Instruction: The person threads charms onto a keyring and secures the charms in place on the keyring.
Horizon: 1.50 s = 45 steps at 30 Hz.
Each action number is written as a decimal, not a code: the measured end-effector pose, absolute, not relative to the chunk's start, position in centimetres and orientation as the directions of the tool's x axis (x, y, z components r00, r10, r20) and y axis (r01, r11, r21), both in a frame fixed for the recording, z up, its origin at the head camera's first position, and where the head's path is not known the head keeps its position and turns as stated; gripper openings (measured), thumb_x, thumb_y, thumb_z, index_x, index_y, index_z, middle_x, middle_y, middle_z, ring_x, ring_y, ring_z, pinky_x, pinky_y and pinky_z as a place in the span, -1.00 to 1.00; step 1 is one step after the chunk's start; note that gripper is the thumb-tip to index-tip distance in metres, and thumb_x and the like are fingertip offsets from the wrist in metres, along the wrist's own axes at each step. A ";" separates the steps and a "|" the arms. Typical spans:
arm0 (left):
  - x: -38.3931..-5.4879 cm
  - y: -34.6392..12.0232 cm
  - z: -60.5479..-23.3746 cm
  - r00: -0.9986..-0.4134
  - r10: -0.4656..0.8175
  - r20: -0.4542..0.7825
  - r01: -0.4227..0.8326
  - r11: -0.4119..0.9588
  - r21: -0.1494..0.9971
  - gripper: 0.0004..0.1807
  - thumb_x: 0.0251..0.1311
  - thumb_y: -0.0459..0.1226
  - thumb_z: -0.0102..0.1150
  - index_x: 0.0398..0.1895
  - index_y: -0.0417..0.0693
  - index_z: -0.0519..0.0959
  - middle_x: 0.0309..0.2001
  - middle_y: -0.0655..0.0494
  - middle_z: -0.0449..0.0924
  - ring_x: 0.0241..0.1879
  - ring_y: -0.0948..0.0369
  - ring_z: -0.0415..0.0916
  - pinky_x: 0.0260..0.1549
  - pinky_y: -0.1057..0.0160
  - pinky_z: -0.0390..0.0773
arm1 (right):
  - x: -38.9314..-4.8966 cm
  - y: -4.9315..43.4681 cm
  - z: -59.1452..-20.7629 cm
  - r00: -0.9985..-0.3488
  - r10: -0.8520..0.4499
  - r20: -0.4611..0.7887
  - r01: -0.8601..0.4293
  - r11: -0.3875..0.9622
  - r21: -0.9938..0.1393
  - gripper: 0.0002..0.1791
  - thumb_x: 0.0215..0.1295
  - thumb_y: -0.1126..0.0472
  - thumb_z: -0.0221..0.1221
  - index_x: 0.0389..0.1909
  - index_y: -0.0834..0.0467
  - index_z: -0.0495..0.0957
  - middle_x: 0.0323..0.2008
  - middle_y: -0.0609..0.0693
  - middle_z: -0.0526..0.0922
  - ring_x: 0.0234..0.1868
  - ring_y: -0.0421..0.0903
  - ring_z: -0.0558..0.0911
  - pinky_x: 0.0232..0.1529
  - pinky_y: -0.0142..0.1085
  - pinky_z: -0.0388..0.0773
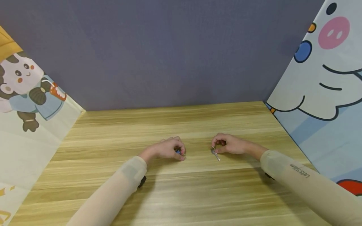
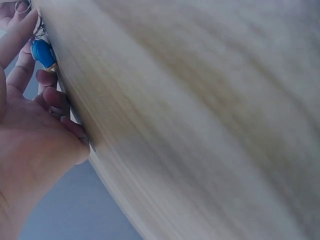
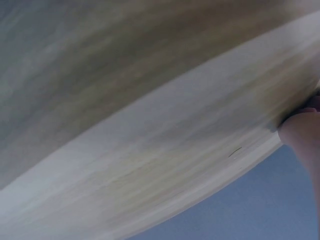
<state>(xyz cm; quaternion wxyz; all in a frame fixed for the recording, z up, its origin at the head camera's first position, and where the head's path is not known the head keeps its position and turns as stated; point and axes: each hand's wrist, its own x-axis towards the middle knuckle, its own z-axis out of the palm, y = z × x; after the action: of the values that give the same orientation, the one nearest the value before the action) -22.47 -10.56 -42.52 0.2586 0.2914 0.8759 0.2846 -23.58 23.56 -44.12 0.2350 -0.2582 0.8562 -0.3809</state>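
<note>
Over the middle of the wooden table my left hand (image 1: 169,148) pinches a key ring (image 1: 183,155) between thumb and finger. A small blue charm (image 2: 44,53) hangs from it by a short chain, close under the curled fingers in the left wrist view. To the right, my right hand (image 1: 232,145) pinches a silver key (image 1: 216,155) near its head. The key's shaft points down toward the front of the table, and a small ring shows at its top. A gap of bare wood separates the two hands. In the right wrist view only the hand's edge (image 3: 300,131) appears, its fingers mostly hidden.
The light wooden table (image 1: 181,194) runs back to a grey upright panel (image 1: 175,56). Cartoon-printed panels stand along the left (image 1: 34,141) and right (image 1: 316,94) sides. Both forearms wear light sleeves and lie low across the front of the table.
</note>
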 end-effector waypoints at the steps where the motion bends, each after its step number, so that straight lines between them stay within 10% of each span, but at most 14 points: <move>1: -22.5 -10.5 -42.5 -0.695 0.659 -0.286 0.364 0.666 0.651 -0.83 0.33 -0.05 0.45 -0.35 0.23 0.64 -0.05 0.26 0.47 0.03 0.17 0.32 0.22 -0.13 0.13 | -23.6 23.6 -44.1 -0.759 -0.618 -0.208 -0.260 0.580 -0.772 -0.84 0.41 0.18 0.37 -0.06 0.09 0.65 -0.03 0.09 0.54 -0.09 -0.02 0.34 -0.08 -0.25 0.29; 12: -22.8 -11.1 -42.3 -0.654 0.691 -0.308 0.345 0.635 0.691 -0.87 0.52 -0.05 0.24 -0.20 0.30 0.74 0.09 0.27 0.49 0.22 0.15 0.32 0.49 -0.32 0.12 | -23.3 23.4 -43.9 -0.767 -0.608 -0.203 -0.262 0.586 -0.767 -0.88 0.45 0.04 0.37 -0.15 -0.02 0.75 -0.01 0.06 0.57 -0.09 -0.02 0.39 -0.07 -0.21 0.34; 21: -22.9 -11.5 -42.0 -0.653 0.699 -0.291 0.275 0.577 0.769 -0.83 0.58 -0.15 0.17 -0.07 0.04 0.73 0.08 0.10 0.53 0.04 0.17 0.47 0.09 0.14 0.54 | -23.3 23.7 -44.0 -0.767 -0.623 -0.157 -0.290 0.555 -0.780 -0.92 0.57 0.15 0.24 -0.10 0.07 0.65 -0.07 0.07 0.59 -0.10 -0.04 0.47 -0.08 -0.30 0.46; 29: -22.9 -11.7 -38.0 -0.746 0.665 -0.032 0.429 0.516 0.741 -0.87 0.50 -0.20 0.27 -0.05 -0.01 0.73 -0.10 0.11 0.73 -0.14 0.21 0.55 -0.18 0.23 0.56 | -22.8 23.5 -41.3 -0.754 -0.650 -0.098 -0.228 0.399 -0.888 -0.72 0.71 0.15 0.02 -0.06 0.34 0.41 0.29 0.34 0.59 0.36 0.16 0.58 0.41 -0.04 0.54; 37: -22.0 -11.2 -34.1 -0.763 0.642 0.080 0.494 0.498 0.713 -0.87 0.52 -0.21 0.25 -0.05 0.07 0.77 -0.11 0.12 0.80 -0.17 0.23 0.64 -0.17 0.19 0.66 | -22.0 21.2 -37.3 -0.746 -0.665 -0.035 -0.189 0.262 -0.947 -0.78 0.73 0.18 -0.04 0.01 0.30 0.42 -0.11 0.14 0.56 0.01 0.10 0.64 0.21 -0.05 0.67; 45: -20.5 -10.8 -32.7 -0.768 0.632 0.105 0.492 0.477 0.728 -0.86 0.48 -0.27 0.29 -0.03 0.01 0.78 -0.09 0.05 0.84 -0.18 0.15 0.74 -0.18 0.24 0.72 | -21.1 19.4 -35.3 -0.726 -0.687 -0.005 -0.116 0.130 -0.985 -0.80 0.70 0.27 -0.02 0.05 0.36 0.43 -0.12 0.10 0.56 -0.03 -0.06 0.64 0.17 -0.13 0.70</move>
<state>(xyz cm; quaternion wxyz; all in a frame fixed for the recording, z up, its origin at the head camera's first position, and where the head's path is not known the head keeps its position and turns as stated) -20.53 -10.79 -32.70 0.0893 0.3288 0.8547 0.3918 -21.08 19.40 -35.33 0.2394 -0.2819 0.7126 -0.5962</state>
